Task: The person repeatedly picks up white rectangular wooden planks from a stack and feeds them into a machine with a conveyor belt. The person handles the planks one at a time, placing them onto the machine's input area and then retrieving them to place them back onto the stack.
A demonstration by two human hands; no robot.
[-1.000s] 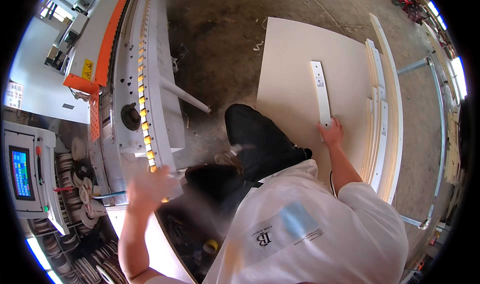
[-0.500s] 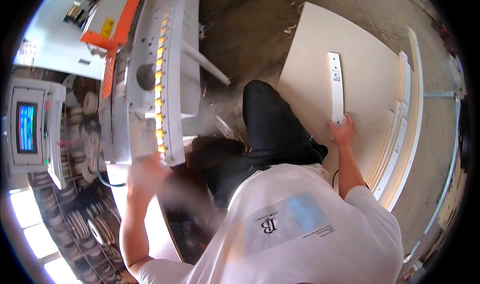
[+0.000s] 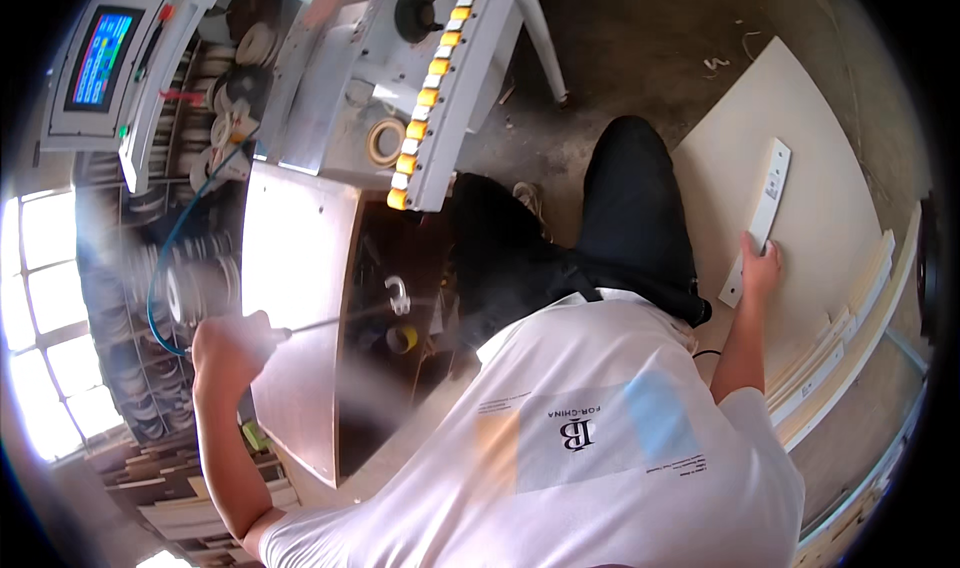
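Out at the left, my left hand [image 3: 232, 350] is closed around an air blow gun. Its thin nozzle [image 3: 335, 322] points rightward past the white cabinet, and a blue hose [image 3: 155, 278] runs up from the hand. The grip itself is hidden by my fingers, and the hand is slightly blurred. On the right, my right hand [image 3: 760, 268] grips the lower part of a narrow white strip board [image 3: 767, 200] with small holes and a label. The strip lies slantwise over a large pale panel [image 3: 822, 158].
Beside my left hand is a white-topped cabinet [image 3: 295, 268] with an open dark side. Above it, a machine has a rail of yellow rollers [image 3: 428, 98] and a tape roll [image 3: 385, 143]. A control screen [image 3: 102, 58] stands far left. More strips [image 3: 835, 343] lie right.
My view has swung left. My left hand has moved away from the machine's roller rail, and the blow gun's nozzle now shows. My right hand stays on the strip, which now slants more.
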